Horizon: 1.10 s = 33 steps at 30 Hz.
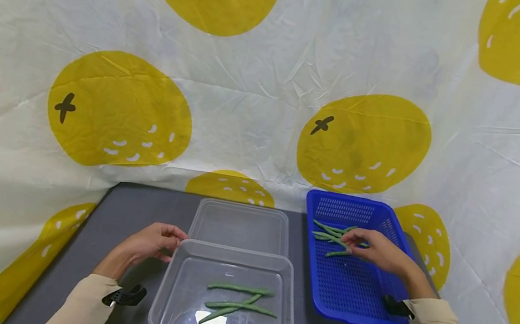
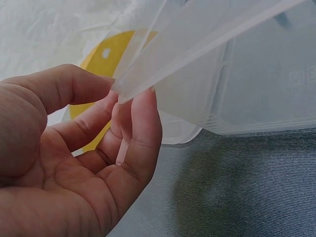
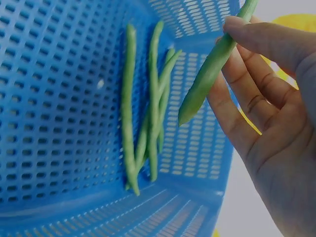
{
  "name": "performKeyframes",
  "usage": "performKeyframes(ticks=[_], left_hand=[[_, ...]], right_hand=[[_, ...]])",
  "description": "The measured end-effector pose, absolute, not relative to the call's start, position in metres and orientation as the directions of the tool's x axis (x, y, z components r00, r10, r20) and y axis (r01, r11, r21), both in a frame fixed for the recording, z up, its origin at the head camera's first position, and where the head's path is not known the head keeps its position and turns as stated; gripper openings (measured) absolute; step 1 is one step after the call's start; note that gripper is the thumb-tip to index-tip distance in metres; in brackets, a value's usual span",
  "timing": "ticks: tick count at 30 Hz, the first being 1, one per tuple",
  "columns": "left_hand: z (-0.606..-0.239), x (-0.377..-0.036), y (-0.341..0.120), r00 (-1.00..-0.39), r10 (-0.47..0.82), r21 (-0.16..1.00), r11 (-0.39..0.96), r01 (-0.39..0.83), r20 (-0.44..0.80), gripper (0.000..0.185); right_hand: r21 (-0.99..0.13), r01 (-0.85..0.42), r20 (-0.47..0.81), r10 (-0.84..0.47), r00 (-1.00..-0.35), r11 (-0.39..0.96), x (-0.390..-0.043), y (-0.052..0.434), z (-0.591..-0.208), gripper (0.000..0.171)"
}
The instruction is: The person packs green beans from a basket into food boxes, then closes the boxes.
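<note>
A clear plastic container (image 1: pixel 163 287) stands at the front middle of the grey table with three green beans (image 1: pixel 240 307) lying in it. My left hand (image 1: pixel 176 239) holds its far left corner; the left wrist view shows thumb and fingers of the left hand (image 2: pixel 123 96) pinching that corner of the container (image 2: pixel 256 79). To the right sits a blue perforated basket (image 1: pixel 351 290) with several green beans (image 1: pixel 328 229) at its far end. My right hand (image 1: pixel 349 242) is inside it. Up close, the right hand (image 3: pixel 229 42) pinches one green bean (image 3: pixel 205 79) above the other beans (image 3: pixel 148 113) on the basket floor (image 3: pixel 54 98).
A clear lid (image 1: pixel 240 226) lies flat right behind the container. A white cloth with yellow fruit prints (image 1: pixel 121 113) hangs behind and beside the table (image 1: pixel 131 210). The basket reaches close to the table's right edge.
</note>
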<state>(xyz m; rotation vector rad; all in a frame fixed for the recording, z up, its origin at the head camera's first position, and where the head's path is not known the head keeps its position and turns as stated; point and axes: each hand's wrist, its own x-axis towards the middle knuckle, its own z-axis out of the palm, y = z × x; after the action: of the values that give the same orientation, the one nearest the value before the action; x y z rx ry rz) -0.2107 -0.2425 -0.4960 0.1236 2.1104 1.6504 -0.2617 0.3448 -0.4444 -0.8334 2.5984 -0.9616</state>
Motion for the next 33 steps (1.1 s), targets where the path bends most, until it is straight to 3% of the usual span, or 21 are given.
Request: performKeyframes(ticks=[17, 33], left_hand=[[-0.501, -0.213, -0.244, -0.892, 0.343, 0.940, 0.276, -0.202, -0.293, 0.033], [-0.496, -0.210, -0.242, -0.896, 0.337, 0.938, 0.284, -0.198, -0.291, 0.034]], right_hand=[[-0.687, -0.529, 0.083, -0.669, -0.738, 0.498, -0.244, 0.303, -0.428, 0.024], [-0.747, -0.524, 0.097, -0.713, -0.694, 0.409, -0.240, 0.268, -0.422, 0.023]])
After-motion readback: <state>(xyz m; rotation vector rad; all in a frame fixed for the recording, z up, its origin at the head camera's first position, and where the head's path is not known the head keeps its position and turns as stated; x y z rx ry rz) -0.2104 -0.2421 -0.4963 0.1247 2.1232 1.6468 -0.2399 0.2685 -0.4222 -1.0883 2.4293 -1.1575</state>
